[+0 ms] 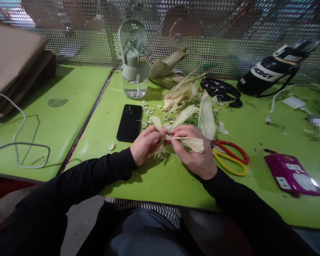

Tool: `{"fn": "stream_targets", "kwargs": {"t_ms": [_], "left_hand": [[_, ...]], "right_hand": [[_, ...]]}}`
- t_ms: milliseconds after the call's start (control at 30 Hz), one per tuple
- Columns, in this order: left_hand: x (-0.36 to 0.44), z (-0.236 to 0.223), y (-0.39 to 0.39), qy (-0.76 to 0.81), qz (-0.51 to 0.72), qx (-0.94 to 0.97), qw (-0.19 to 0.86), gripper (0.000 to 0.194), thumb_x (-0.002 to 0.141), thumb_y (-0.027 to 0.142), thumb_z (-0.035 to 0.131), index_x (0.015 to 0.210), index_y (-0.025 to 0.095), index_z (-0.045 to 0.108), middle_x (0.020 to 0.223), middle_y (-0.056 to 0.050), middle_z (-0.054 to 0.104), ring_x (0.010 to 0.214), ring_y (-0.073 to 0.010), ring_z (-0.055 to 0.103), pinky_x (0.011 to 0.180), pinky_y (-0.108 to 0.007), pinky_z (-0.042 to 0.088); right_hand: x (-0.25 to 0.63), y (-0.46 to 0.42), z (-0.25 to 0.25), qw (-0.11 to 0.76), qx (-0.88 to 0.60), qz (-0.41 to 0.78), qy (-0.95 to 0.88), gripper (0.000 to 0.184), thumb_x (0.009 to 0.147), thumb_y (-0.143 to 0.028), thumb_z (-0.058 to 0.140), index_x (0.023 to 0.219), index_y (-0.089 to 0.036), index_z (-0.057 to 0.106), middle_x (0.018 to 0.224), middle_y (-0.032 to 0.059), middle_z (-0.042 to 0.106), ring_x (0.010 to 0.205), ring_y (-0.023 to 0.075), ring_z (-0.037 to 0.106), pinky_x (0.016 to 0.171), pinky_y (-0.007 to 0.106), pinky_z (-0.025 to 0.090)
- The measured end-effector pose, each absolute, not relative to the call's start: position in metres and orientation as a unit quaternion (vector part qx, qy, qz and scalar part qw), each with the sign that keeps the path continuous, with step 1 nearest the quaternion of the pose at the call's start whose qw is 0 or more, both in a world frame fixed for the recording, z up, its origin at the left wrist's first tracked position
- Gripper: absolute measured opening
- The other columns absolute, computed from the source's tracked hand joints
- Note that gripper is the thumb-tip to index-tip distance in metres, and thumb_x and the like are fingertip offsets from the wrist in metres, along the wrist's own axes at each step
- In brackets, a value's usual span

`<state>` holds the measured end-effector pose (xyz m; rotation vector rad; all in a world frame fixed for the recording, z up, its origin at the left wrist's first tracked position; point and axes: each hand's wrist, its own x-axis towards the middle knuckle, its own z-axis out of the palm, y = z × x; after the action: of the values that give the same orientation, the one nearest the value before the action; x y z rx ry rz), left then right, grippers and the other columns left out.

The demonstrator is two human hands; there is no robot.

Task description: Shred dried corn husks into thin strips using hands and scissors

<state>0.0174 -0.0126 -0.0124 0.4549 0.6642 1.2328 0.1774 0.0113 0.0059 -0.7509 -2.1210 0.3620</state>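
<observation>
Pale cream dried corn-husk strip [189, 143], long and flat, was held between both my hands just above the green-topped bench [154, 185], nearer its front edge than its back. My left hand [147, 144] was closed, thumb and fingertips pinching the strip's narrow end. My right hand [197, 156] gripped it between thumb and fingers, the wide end jutting out rightward. Just beyond my hands lay loose, pale husk leaves [206, 117]; toward the back edge, a fuller, frayed yellowish husk bundle [180, 94]. Black rectangular phone [129, 122] lay flat beyond my left wrist. Scissors with one red and one yellow handle [230, 173] lay just right of my right hand, blades mostly hidden. Clear bottle with pale green lid and loop handle [134, 67] stood upright near the back edge; black bottle with a white lettered band [266, 73] was farther right. Purple plastic socket block [288, 170] lay toward the front edge, right of the scissors.
</observation>
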Motion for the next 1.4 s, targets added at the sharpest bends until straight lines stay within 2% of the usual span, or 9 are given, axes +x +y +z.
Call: {"fn": "stream_targets", "kwargs": {"t_ms": [133, 300, 667, 833, 1000, 1100, 1200, 1267, 1400], "left_hand": [[0.016, -0.015, -0.012, 0.318, 0.552, 0.238, 0.733, 0.018, 0.066, 0.003, 0.062, 0.078, 0.015, 0.058, 0.071, 0.002, 0.064, 0.065, -0.0096, 0.064, 0.065, -0.020, 0.044], [0.020, -0.013, -0.015, 0.324, 0.567, 0.254, 0.714, 0.017, 0.073, 0.003, 0.064, 0.079, 0.016, 0.056, 0.076, 0.001, 0.067, 0.070, -0.0091, 0.064, 0.075, -0.022, 0.046], [0.021, -0.015, -0.017, 0.292, 0.564, 0.246, 0.732, 0.018, 0.069, 0.011, 0.076, 0.075, 0.014, 0.060, 0.075, -0.001, 0.069, 0.073, -0.0097, 0.066, 0.063, -0.017, 0.044], [0.019, -0.017, -0.013, 0.313, 0.593, 0.253, 0.698, 0.022, 0.069, 0.020, 0.081, 0.071, 0.015, 0.060, 0.062, 0.004, 0.062, 0.058, -0.0049, 0.057, 0.066, -0.018, 0.047], [0.014, -0.020, -0.006, 0.362, 0.623, 0.262, 0.642, 0.021, 0.071, 0.023, 0.081, 0.073, 0.014, 0.061, 0.068, 0.002, 0.065, 0.062, -0.0058, 0.059, 0.056, -0.016, 0.041], [0.014, -0.019, -0.003, 0.373, 0.619, 0.266, 0.638, 0.020, 0.072, 0.022, 0.080, 0.075, 0.014, 0.062, 0.072, 0.001, 0.068, 0.062, -0.0057, 0.059, 0.058, -0.017, 0.043], [0.014, -0.019, -0.002, 0.370, 0.615, 0.275, 0.639, 0.020, 0.071, 0.018, 0.080, 0.076, 0.013, 0.061, 0.072, 0.000, 0.069, 0.062, -0.0061, 0.059, 0.062, -0.019, 0.046], [0.013, -0.020, -0.002, 0.370, 0.617, 0.286, 0.633, 0.020, 0.071, 0.016, 0.080, 0.077, 0.012, 0.061, 0.069, 0.001, 0.067, 0.059, -0.0057, 0.058, 0.061, -0.020, 0.046], [0.014, -0.024, -0.002, 0.352, 0.615, 0.275, 0.650, 0.023, 0.070, 0.017, 0.081, 0.078, 0.012, 0.060, 0.067, 0.003, 0.065, 0.056, -0.0042, 0.056, 0.058, -0.018, 0.046]], "right_hand": [[0.177, 0.012, 0.006, 0.422, -0.354, 0.174, -0.816, 0.005, 0.090, -0.021, 0.056, 0.085, -0.023, 0.057, 0.099, 0.0071, 0.064, 0.095, 0.0217, 0.063, 0.084, 0.043, 0.056], [0.177, 0.011, 0.002, 0.430, -0.370, 0.231, -0.790, 0.005, 0.092, -0.025, 0.056, 0.094, -0.022, 0.060, 0.092, 0.0046, 0.066, 0.079, 0.0174, 0.066, 0.067, 0.032, 0.056], [0.179, 0.014, 0.006, 0.430, -0.384, 0.209, -0.790, 0.004, 0.090, -0.022, 0.056, 0.087, -0.022, 0.058, 0.092, 0.0061, 0.066, 0.085, 0.0205, 0.065, 0.076, 0.036, 0.056], [0.179, 0.017, 0.000, 0.370, -0.390, 0.322, -0.780, 0.013, 0.091, -0.034, 0.059, 0.094, -0.021, 0.059, 0.085, 0.0037, 0.067, 0.068, 0.0160, 0.063, 0.057, 0.029, 0.053], [0.180, 0.019, -0.002, 0.297, -0.447, 0.395, -0.746, 0.029, 0.085, -0.046, 0.064, 0.089, -0.018, 0.066, 0.080, 0.0053, 0.072, 0.068, 0.0190, 0.066, 0.060, 0.032, 0.054], [0.181, 0.019, 0.001, 0.264, -0.465, 0.402, -0.743, 0.027, 0.086, -0.042, 0.062, 0.099, -0.019, 0.068, 0.090, 0.0057, 0.073, 0.079, 0.0211, 0.068, 0.070, 0.035, 0.054], [0.183, 0.018, 0.006, 0.237, -0.465, 0.396, -0.756, 0.021, 0.086, -0.039, 0.062, 0.092, -0.020, 0.066, 0.083, 0.0027, 0.071, 0.073, 0.0193, 0.064, 0.065, 0.032, 0.051], [0.183, 0.016, 0.008, 0.251, -0.460, 0.406, -0.749, 0.019, 0.085, -0.040, 0.063, 0.088, -0.021, 0.062, 0.078, 0.0011, 0.068, 0.066, 0.0172, 0.061, 0.059, 0.030, 0.048], [0.178, 0.011, 0.007, 0.311, -0.419, 0.426, -0.739, 0.035, 0.081, -0.034, 0.071, 0.111, -0.024, 0.057, 0.089, 0.0015, 0.069, 0.075, 0.0178, 0.065, 0.065, 0.030, 0.051]]}}
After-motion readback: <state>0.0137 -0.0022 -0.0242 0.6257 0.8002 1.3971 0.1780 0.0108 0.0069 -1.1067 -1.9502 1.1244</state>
